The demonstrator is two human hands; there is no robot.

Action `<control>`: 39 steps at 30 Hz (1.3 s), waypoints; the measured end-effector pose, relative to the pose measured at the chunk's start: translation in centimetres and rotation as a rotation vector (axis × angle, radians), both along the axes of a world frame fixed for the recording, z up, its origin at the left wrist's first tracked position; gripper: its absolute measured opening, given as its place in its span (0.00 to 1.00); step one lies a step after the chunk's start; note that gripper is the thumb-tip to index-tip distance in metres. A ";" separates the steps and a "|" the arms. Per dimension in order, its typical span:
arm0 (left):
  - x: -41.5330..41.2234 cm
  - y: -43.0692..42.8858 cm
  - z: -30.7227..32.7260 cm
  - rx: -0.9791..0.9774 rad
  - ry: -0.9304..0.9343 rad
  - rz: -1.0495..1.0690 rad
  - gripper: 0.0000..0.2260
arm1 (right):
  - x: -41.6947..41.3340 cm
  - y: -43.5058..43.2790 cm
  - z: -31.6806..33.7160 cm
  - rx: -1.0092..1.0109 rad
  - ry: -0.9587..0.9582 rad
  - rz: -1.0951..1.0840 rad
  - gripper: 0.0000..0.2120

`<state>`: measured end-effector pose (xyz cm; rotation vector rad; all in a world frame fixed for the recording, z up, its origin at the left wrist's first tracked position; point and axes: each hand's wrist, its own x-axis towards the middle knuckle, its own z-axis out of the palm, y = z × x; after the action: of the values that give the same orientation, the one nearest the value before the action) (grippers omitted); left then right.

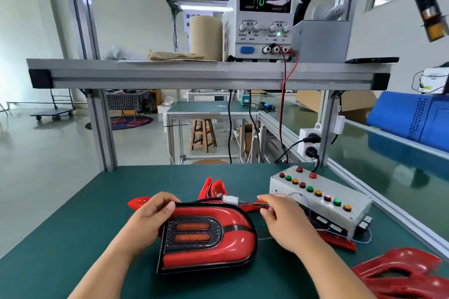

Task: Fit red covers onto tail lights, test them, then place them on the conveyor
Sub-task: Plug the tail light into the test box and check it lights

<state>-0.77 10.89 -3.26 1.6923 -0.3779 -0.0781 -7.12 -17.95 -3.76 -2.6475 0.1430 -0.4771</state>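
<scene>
1. Head view, the basics: the tail light (pixel 192 232) lies near the middle of the green bench (pixel 73 226), with its red cover (pixel 218 257) already on. The left hand (pixel 150 216) grips its far left edge, thumb over the rim. The right hand (pixel 284 223) pinches the thin wires (pixel 252 204) just right of the white connector (pixel 229 199).
2. Biggest worry imo is how skinny those wires are. Tugging on them instead of the connector body could pull a lead out of its crimp, and then the test fails for the wrong reason.
3. The test box (pixel 320 199) sits just right of the right hand, with loose wire looped over its near side. A snag there could drag the box or bump a button.
4. The power supply (pixel 262 19) on the upper shelf looks live, with its green digits lit. A stray bare lead could short.
5. Spare covers (pixel 401 272) crowd the near right corner. A careless swing toward the conveyor (pixel 388 158) on the right could knock them off.
6. Can't tell if the cover is clipped all the way round, since the underside is hidden. If it's loose, it could pop off when lifted.
</scene>
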 end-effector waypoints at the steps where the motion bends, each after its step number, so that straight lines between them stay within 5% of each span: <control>1: 0.1 0.3 0.1 -0.026 0.052 -0.012 0.07 | -0.1 -0.1 0.1 -0.048 0.003 -0.026 0.19; 6: 0.4 1.1 0.7 0.014 0.182 -0.085 0.08 | -0.3 0.6 0.4 -0.264 0.152 -0.173 0.20; 14: 1.7 -0.3 4.2 0.702 -0.144 -0.025 0.05 | 1.7 2.6 1.0 -0.426 0.095 -0.223 0.11; 18: 2.9 -2.1 6.1 1.014 -0.227 -0.032 0.06 | 3.2 2.2 0.4 -0.230 0.136 -0.001 0.18; 21: 4.3 -3.5 7.0 1.141 -0.277 -0.051 0.07 | 3.8 2.0 -0.2 -0.273 0.183 0.015 0.21; 32: 6.2 -11.8 5.9 1.213 -0.495 -0.406 0.21 | 3.8 2.2 -0.5 -0.234 0.014 -0.027 0.15; 39: 6.3 -12.8 4.0 1.153 -0.526 -0.407 0.13 | 3.6 2.4 -0.2 -0.152 -0.068 -0.049 0.11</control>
<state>5.54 -1.87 0.75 2.7418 -1.2397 -0.1701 -3.50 -15.58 -3.98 -2.7766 0.1564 -0.6152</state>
